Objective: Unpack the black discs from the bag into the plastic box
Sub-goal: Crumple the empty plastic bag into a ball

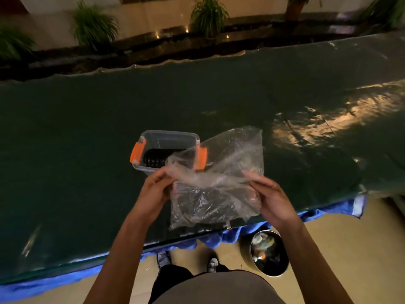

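A clear plastic box [153, 137] with orange latches stands on the dark green table, and a row of black discs [156, 159] lies inside it. In front of the box I hold a crumpled clear plastic bag [221, 172] above the table. My left hand [155, 189] pinches the bag's left edge. My right hand [271, 198] grips its right edge. The bag's upper part drapes over the box's right latch [201, 157]. Something dark shows through the bag's lower part near the table's front edge; I cannot tell what it is.
The green table [87, 150] is covered with shiny film, with blue cloth [230, 235] hanging under its front edge. A round metal bin [266, 253] with rubbish stands on the floor at the right of my feet. Potted plants [208, 16] line the far side.
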`<state>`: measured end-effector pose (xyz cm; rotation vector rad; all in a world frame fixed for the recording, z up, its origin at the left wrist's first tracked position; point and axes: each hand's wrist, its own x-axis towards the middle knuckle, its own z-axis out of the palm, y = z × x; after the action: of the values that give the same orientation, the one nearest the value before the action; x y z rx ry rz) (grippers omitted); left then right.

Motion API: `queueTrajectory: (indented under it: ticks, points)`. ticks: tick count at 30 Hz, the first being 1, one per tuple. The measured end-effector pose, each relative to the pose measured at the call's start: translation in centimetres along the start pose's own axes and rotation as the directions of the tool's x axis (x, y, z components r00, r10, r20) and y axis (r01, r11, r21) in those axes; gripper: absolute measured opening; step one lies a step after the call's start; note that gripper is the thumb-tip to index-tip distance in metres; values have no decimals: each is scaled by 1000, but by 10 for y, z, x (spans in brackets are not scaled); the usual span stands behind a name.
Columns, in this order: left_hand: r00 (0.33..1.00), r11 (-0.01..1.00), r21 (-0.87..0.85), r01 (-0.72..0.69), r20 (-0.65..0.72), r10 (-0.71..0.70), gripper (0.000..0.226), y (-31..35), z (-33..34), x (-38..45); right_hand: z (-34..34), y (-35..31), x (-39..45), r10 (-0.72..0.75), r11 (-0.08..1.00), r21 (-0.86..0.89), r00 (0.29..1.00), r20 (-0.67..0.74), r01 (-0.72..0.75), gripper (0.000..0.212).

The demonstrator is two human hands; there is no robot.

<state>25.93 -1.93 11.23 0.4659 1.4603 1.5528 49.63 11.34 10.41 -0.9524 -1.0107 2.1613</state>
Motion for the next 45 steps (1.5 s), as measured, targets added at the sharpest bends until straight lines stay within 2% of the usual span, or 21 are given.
queueTrajectory:
  ticks: [4, 7, 10, 12, 15, 19, 20, 21, 23, 26, 29, 31, 34, 36, 38, 40, 41, 43, 45]
  points:
    - [999, 1000, -14, -25, 45, 25, 17, -1, 6, -3, -1, -3, -3, -15, 1000, 16, 1000, -1, 15, 45]
    - [997, 998, -70, 5, 79, 1, 16, -2, 8, -4, -1, -9, -7, -71, 997, 18, 995, 71, 70, 21]
    - [996, 997, -80, 4, 94, 3, 25, -3, 6, -1, -8, -7, -3, -100, 992, -68, 989, 113, 108, 55]
    - [995, 1000, -14, -28, 94, 29, 35, -5, 5, 1, -12, -6, -1, -92, 983, -146, 989, 114, 109, 59]
    - [983, 986, 116, -122, 152, 104, 46, -1, 3, 2, -18, -14, 0, -38, 975, -214, 990, 138, 67, 48]
    - [939, 958, 199, -206, 315, 137, 40, 14, 4, 4, -25, -28, 5, 48, 993, -115, 979, 196, -26, 7]
    - [928, 951, 223, -214, 351, 127, 40, 17, 6, 5, -23, -29, 7, 75, 993, -102, 971, 228, -52, 8]
    - [919, 942, 253, -219, 379, 112, 44, 20, 7, 6, -21, -29, 11, 109, 989, -126, 960, 258, -78, 21]
    - [900, 928, 305, -212, 431, 64, 51, 25, 10, 9, -13, -31, 15, 179, 948, -302, 949, 258, -97, 33]
    - [878, 908, 361, -211, 479, 13, 52, 33, 15, 10, -3, -39, 21, 287, 760, -649, 915, 285, -36, 35]
    - [856, 905, 361, -227, 517, 9, 44, 40, 22, 8, 16, -39, 23, 480, 625, -780, 804, 351, -33, 33]
    - [837, 904, 360, -230, 547, -5, 40, 43, 27, 7, 31, -30, 24, 551, 546, -838, 753, 360, 2, 35]
    - [854, 878, 408, -250, 520, 2, 45, 46, 34, 7, 49, -17, 23, 551, 581, -813, 715, 432, 43, 28]
    - [884, 863, 437, -252, 467, 22, 35, 49, 38, 6, 54, -13, 21, 519, 631, -775, 723, 456, 36, 17]
    - [935, 910, 380, -166, 354, 23, 22, 50, 37, 5, 53, -11, 19, 450, 693, -720, 771, 450, 15, 13]
    - [974, 991, 133, 12, 224, -42, 25, 42, 30, 8, 49, -11, 19, 370, 762, -647, 834, 410, -20, 14]
    - [977, 996, -20, 88, 198, -83, 29, 36, 26, 9, 47, -12, 19, 331, 796, -604, 863, 381, -39, 14]
    - [958, 945, -239, 221, 232, -166, 54, 17, 21, 7, 44, -12, 19, 262, 857, -511, 909, 325, -65, 16]
    - [920, 886, -324, 331, 321, -226, 80, -7, 22, 0, 44, -10, 21, 198, 889, -455, 943, 268, -57, 18]
